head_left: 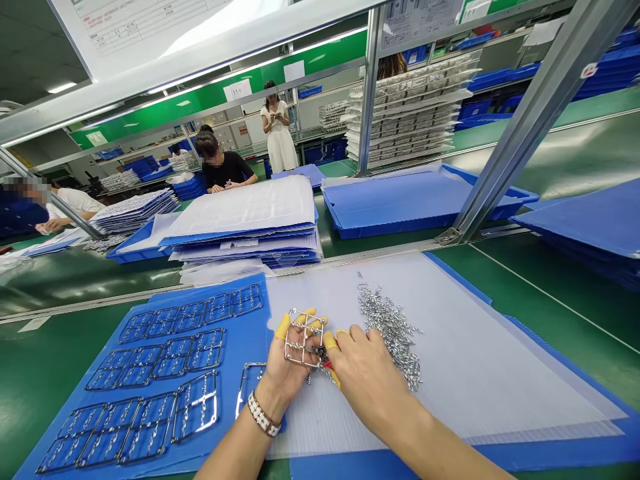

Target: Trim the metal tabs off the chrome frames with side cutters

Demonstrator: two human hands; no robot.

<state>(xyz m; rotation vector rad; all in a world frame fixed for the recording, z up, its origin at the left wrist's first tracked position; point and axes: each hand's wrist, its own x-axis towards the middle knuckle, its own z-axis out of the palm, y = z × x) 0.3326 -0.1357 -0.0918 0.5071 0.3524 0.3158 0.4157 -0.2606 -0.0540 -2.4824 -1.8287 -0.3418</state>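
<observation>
My left hand, in yellow finger covers, holds up a small shiny parts frame with little twisted silvery pieces across it. In my right hand, also with yellow finger covers, is a pair of side cutters; its dark jaws are at the frame's lower right, and red and yellow show on the handles. Whether the blades touch the frame cannot be made out. Just beyond my right hand lies a heap of loose silvery pieces on a translucent sheet. Some loose pieces also show beneath my hands.
Rows of similar frames lie on a blue sheet at left. Behind the bench rail stand stacked sheets and a blue tray. A slanted metal post rises at right. Other people are across the bench.
</observation>
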